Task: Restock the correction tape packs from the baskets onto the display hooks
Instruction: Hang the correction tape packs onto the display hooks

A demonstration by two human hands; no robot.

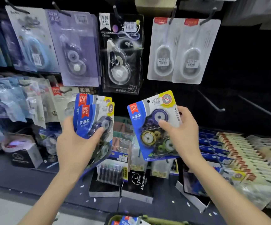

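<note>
My left hand (76,143) grips a small stack of blue correction tape packs (90,114), thumb across the front one. A single blue correction tape pack (152,127) is held up in my right hand (183,132), thumb pressed on its clear blister, its hang hole at the top. Two bare display hooks (212,103) stick out of the dark panel to the right of that pack. At the bottom edge a green basket (146,219) shows more blue packs (126,220).
Other correction tape packs hang on hooks above: white ones (180,49), a black one (123,54), purple ones (76,46). Boxed goods (238,151) fill the lower shelf at right. An alarm clock box (138,184) stands on the ledge below.
</note>
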